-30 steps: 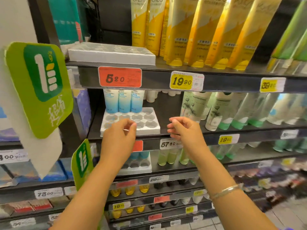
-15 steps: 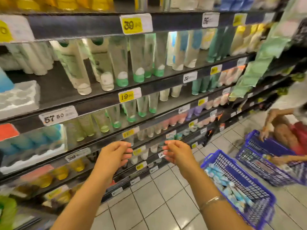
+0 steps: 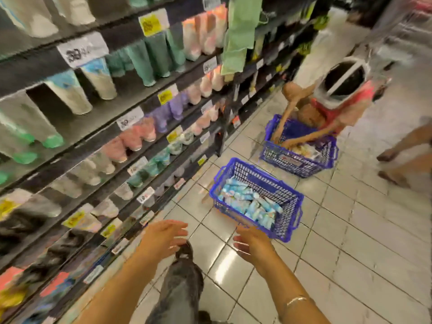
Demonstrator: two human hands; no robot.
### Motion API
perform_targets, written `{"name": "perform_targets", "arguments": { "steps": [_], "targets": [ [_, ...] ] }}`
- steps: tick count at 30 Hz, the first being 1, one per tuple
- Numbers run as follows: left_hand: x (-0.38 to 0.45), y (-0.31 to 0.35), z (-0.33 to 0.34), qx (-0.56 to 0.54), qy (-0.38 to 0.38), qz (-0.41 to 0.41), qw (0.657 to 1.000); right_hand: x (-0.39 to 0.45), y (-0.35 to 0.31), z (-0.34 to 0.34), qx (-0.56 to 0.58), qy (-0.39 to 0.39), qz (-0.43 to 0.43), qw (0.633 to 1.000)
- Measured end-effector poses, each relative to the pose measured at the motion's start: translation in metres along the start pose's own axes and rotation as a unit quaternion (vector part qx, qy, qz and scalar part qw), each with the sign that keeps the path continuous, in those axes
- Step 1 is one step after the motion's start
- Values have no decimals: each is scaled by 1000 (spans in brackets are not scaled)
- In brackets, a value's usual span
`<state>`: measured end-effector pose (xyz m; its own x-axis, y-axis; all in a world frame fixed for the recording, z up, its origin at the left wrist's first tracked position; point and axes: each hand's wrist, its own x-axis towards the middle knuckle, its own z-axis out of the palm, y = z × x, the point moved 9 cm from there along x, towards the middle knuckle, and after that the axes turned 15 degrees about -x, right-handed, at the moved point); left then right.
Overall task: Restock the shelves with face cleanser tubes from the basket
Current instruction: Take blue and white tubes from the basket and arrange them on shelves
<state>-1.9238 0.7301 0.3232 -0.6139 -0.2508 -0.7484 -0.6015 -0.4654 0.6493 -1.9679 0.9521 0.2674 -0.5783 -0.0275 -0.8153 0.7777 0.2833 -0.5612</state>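
A blue plastic basket (image 3: 289,199) stands on the tiled floor ahead of me, holding several light-blue face cleanser tubes (image 3: 250,202). My left hand (image 3: 163,237) and my right hand (image 3: 252,242) are both stretched out low toward it, fingers apart, holding nothing. The right hand is just short of the basket's near corner. The shelves (image 3: 100,141) with rows of tubes run along my left, blurred by motion.
A crouching person (image 3: 332,108) reaches into a second blue basket (image 3: 299,160) farther down the aisle. Another person's legs (image 3: 402,160) are at the right edge. My own leg and shoe (image 3: 182,277) are below my hands. White floor tiles (image 3: 350,230) lie to the right.
My view has swung from the shelf with the white trays down and right to the floor. Both hands dropped from shelf height toward the basket and their fingers have spread.
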Motion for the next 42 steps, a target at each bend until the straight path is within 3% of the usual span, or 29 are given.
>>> {"name": "perform_targets", "arguments": {
  "steps": [8, 19, 28, 34, 38, 42],
  "targets": [
    [141, 19, 103, 113, -76, -37, 990, 94, -20, -90, 20, 86, 75, 993],
    [308, 18, 203, 226, -69, -93, 967, 240, -19, -166, 28, 162, 182, 969],
    [436, -83, 250, 226, -26, -149, 962, 388, 62, -188, -21, 126, 245, 961],
    [532, -168, 262, 162, 3, -215, 963, 522, 116, -185, -8, 79, 267, 960],
    [602, -194, 255, 261, 5, -133, 956, 607, 125, -177, -9, 59, 233, 971],
    [661, -178, 257, 445, 32, 19, 895, 675, 118, -173, 18, 87, 204, 975]
  ]
}}
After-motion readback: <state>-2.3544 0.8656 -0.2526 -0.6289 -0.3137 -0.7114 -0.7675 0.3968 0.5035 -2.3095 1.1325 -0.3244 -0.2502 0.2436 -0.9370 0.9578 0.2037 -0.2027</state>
